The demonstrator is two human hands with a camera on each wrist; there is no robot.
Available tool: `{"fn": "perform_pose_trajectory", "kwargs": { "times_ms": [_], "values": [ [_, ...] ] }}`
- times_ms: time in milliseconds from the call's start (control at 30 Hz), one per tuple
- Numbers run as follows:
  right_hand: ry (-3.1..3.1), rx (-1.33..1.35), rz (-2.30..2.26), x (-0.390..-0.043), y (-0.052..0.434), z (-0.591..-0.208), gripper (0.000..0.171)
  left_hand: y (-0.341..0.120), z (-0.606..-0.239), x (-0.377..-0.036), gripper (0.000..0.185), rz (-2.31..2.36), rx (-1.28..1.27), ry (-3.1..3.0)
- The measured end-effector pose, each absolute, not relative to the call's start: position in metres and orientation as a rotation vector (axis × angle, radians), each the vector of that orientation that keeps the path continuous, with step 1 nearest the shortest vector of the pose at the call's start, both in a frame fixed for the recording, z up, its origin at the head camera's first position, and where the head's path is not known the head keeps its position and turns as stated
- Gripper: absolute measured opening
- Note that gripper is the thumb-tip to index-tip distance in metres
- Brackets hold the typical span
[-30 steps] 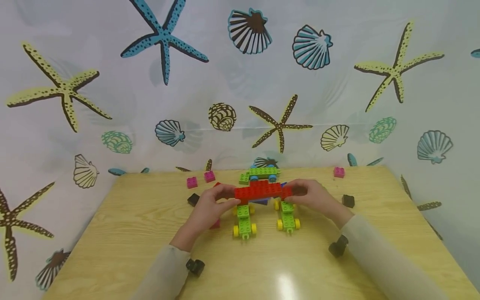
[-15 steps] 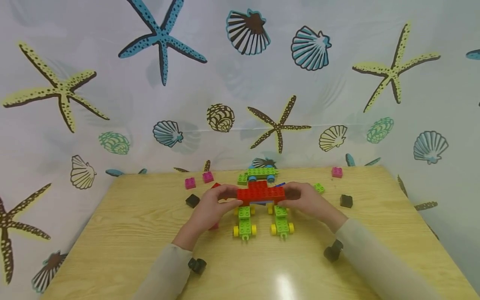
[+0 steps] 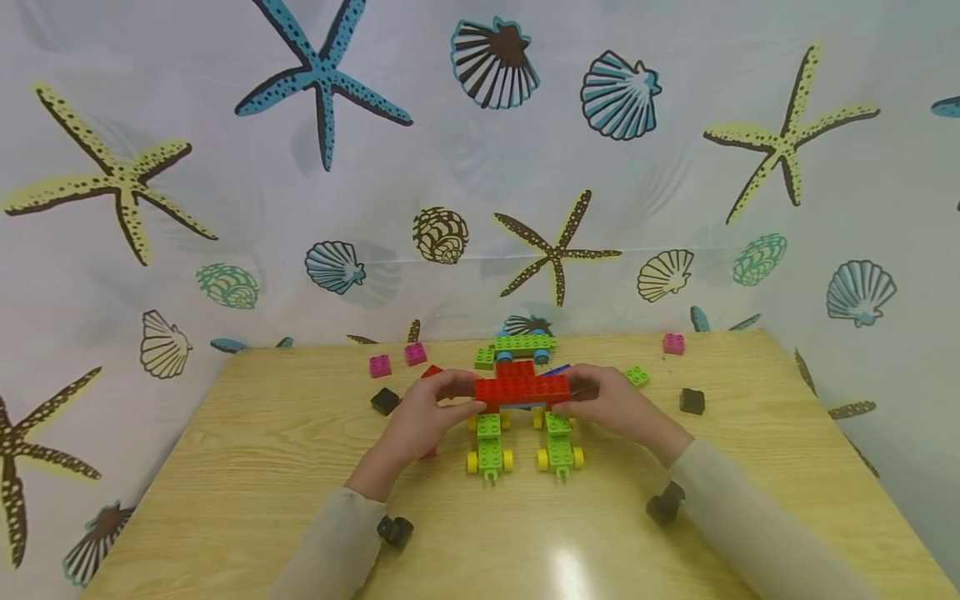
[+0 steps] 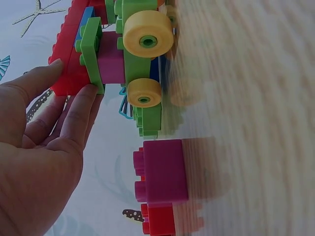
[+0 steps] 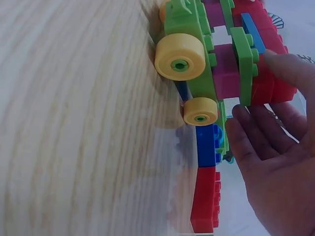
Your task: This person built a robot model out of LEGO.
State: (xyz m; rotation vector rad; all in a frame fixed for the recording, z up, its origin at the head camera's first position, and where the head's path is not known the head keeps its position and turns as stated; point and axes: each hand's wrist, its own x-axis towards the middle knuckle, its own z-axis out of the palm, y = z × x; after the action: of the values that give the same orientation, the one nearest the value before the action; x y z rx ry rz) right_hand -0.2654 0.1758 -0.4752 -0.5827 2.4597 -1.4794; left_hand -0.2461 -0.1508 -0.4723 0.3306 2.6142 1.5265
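A row of joined red building bricks (image 3: pixel 521 389) spans two green wheeled bases with yellow wheels, a left base (image 3: pixel 490 450) and a right base (image 3: pixel 559 450). My left hand (image 3: pixel 420 417) holds the row's left end; in the left wrist view its thumb lies on the red brick (image 4: pixel 74 73) and a fingertip touches the green plate (image 4: pixel 92 59) beneath. At the opposite end, my right hand (image 3: pixel 626 408) grips the red brick (image 5: pixel 263 81) close to another green plate (image 5: pixel 243 64). Purple bricks (image 5: pixel 226 71) sit between plates and bases. Palms partly hide the ends.
Behind stands a green base with blue wheels (image 3: pixel 523 345) beside a green brick (image 3: pixel 484 358). Pink bricks (image 3: pixel 380 366) and a black brick (image 3: pixel 386 401) lie left. A pink brick (image 3: pixel 673 343), a green brick (image 3: pixel 637 376) and a black brick (image 3: pixel 692 402) lie right.
My right hand has moved left, bringing the right wheeled base closer to the left one. The red row's right end now lines up straight with the rest. A green brick behind that hand came into view.
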Motion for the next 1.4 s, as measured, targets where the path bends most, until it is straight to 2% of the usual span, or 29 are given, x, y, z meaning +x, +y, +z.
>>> {"fn": "perform_pose_trajectory", "kwargs": {
  "times_ms": [200, 600, 1033, 1400],
  "values": [
    [2.444, -0.578, -1.548, -0.264, 0.179, -0.471, 0.049, -0.151, -0.472, -0.247, 0.039, 1.522, 0.349, 2.621],
    [2.423, -0.548, -1.588, -0.264, 0.179, -0.472, 0.040, -0.151, -0.472, -0.248, 0.042, 1.567, 0.329, 2.605],
    [2.431, -0.518, -1.607, -0.262, 0.177, -0.479, 0.040, -0.151, -0.471, -0.247, 0.039, 1.557, 0.310, 2.607],
    [2.458, -0.617, -1.535, -0.265, 0.176, -0.468, 0.044, -0.147, -0.470, -0.247, 0.041, 1.569, 0.365, 2.629]
  ]
}}
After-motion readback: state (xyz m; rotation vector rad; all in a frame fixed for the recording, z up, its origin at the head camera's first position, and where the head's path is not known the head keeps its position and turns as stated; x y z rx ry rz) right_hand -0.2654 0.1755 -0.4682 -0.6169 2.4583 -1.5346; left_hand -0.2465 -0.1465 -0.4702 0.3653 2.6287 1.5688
